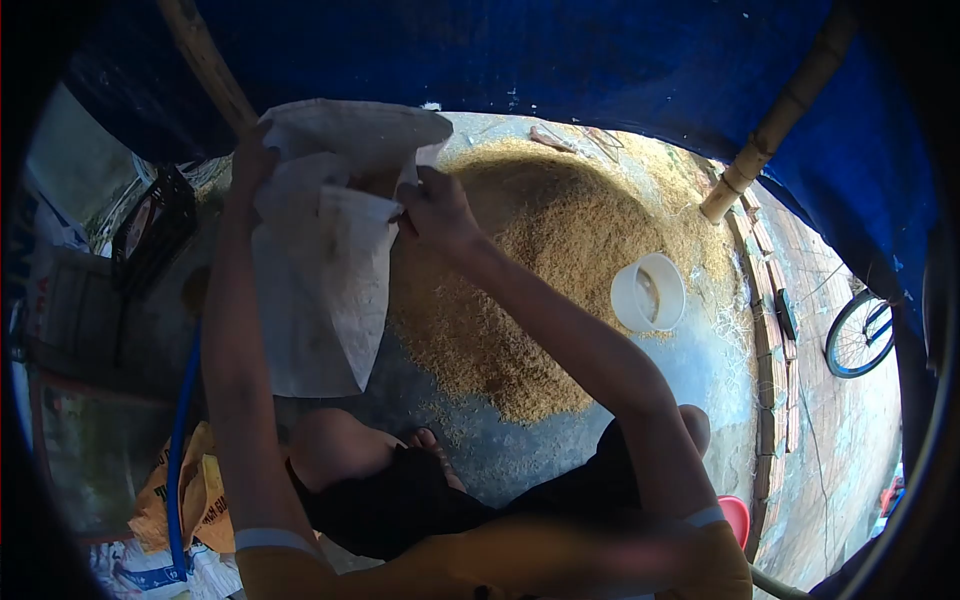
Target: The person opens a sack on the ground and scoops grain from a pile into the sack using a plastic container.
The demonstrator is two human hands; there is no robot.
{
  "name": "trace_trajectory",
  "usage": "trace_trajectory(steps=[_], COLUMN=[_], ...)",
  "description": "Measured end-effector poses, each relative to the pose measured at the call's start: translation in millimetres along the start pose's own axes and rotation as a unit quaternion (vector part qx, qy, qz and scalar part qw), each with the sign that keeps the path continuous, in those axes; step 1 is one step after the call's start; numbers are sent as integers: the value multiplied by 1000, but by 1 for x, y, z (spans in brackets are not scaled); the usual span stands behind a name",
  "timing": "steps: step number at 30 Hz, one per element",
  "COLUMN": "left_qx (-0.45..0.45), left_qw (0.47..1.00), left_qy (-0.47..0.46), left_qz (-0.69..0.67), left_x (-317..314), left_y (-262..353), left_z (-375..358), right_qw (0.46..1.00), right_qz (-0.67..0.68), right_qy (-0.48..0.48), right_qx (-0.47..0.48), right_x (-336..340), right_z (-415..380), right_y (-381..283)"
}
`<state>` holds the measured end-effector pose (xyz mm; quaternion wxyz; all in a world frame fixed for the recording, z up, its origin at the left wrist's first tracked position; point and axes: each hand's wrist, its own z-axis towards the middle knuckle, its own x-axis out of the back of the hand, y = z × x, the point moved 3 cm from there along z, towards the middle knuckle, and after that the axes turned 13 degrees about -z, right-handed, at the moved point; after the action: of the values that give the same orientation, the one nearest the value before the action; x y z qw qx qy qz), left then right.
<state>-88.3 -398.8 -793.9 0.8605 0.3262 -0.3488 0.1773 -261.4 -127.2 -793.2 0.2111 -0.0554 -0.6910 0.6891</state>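
Note:
A whitish woven sack (320,290) hangs between my two hands, its mouth partly open at the top and its lower end near the floor. My left hand (254,160) is closed on the sack's upper left edge. On the right side of the mouth, my right hand (438,208) pinches the rim with bent fingers. Behind and to the right of the sack, a wide heap of yellow-brown husks or grain (560,270) lies on the floor. A white round tub (648,292) rests at the heap's right edge, with a little material inside.
Blue tarpaulin (520,50) hangs across the top, with bamboo poles (780,120) at both sides. A brick row (768,340) runs along the right, a bicycle wheel (862,335) beyond it. At left are a dark crate (155,225), a blue hose (180,440) and an orange sack (160,500).

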Motion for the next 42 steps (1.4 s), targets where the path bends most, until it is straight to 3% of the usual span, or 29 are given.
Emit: trace_trajectory(steps=[2,4,6,8,12,14,16,21,23,26,28,29,31,32,34,36,38,40,42], left_qx=[20,-40,-41,34,20,-126,-316,-253,-227,-188,-112,-117,-159,-164,-346,-400,-417,-409,-268], left_qw=[997,995,992,997,977,952,892,955,969,975,989,989,981,980,917,912,899,898,931], left_qy=[-19,8,23,41,83,119,190,31,-46,-105,-89,-90,77,81,192,93,-115,-154,-187], left_qz=[77,95,117,57,194,253,261,150,82,61,26,23,73,72,44,3,-71,-48,-162], left_x=[44,89,131,162,205,225,244,162,112,40,17,8,7,6,5,-5,-37,-83,-121], left_y=[-5,-23,-31,-7,26,33,32,72,93,112,132,143,168,189,243,292,314,309,309], left_z=[24,46,67,75,111,133,163,154,143,108,89,85,80,75,51,22,4,-11,-21], right_qw=[997,996,994,990,985,977,973,976,993,984,981,980,984,983,980,976,971,968,970], right_qz=[72,89,101,108,130,141,148,142,105,121,106,106,50,50,39,55,69,86,93], right_qy=[1,10,19,27,28,5,10,0,41,103,140,145,160,164,177,195,207,210,200], right_qx=[12,30,47,82,106,161,178,162,-20,-79,-84,-83,-65,-60,-76,-84,-96,-105,-105], right_x=[17,34,52,66,73,74,77,74,77,98,118,126,140,144,151,156,162,168,176], right_z=[3,9,14,13,4,-4,-13,-17,-10,-9,-6,-9,-13,-13,-17,-22,-27,-30,-33], right_y=[-39,-54,-63,-68,-82,-98,-116,-85,-37,10,26,28,28,30,38,43,50,55,64])
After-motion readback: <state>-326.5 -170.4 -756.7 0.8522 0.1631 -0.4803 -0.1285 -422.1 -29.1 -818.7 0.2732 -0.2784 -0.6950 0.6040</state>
